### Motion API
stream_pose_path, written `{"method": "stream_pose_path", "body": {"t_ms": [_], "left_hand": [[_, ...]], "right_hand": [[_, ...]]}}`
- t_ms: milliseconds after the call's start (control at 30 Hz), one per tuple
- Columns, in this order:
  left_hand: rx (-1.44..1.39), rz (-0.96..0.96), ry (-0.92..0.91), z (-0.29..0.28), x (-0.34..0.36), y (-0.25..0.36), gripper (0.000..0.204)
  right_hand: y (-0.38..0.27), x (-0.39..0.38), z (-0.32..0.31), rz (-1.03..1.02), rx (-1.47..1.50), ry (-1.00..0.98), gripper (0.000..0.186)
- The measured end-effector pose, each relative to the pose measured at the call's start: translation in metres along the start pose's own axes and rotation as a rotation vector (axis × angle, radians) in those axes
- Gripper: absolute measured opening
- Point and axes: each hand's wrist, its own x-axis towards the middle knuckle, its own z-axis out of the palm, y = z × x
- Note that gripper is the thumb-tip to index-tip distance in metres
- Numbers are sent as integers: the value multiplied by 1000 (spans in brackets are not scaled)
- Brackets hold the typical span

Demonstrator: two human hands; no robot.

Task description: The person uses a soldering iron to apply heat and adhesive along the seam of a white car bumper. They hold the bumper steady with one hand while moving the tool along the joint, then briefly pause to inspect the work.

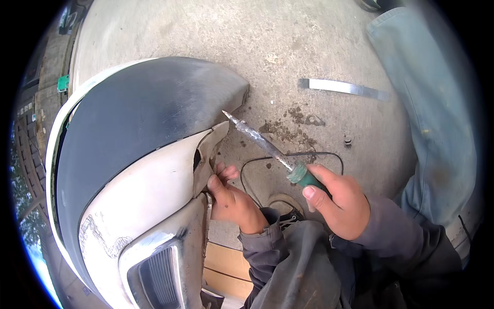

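Note:
A soldering iron with a green handle and a long, worn metal shaft is gripped in my right hand. Its pointed tip reaches up and left, close to the torn corner of a car bumper; whether it touches cannot be made out. The bumper has a dark grey band, a scuffed white band and a chrome-edged grille opening. My left hand holds the bumper's broken end edge, thumb on the near side and fingers curled partly behind it.
On the concrete ground lies a shiny metal strip, with dark crumbs and small bits below it. A black cable loops behind the iron. Another person's leg in blue jeans is at right. Beige boards lie beneath.

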Motion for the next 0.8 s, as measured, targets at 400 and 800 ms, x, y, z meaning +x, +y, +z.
{"method": "stream_pose_path", "body": {"t_ms": [400, 800], "left_hand": [[106, 109, -13, -11, 1, 1, 45], [92, 138, 47, -3, -1, 1, 42]], "right_hand": [[4, -3, 21, -29, 82, -7, 31], [7, -1, 12, 0, 58, 6, 33]]}}
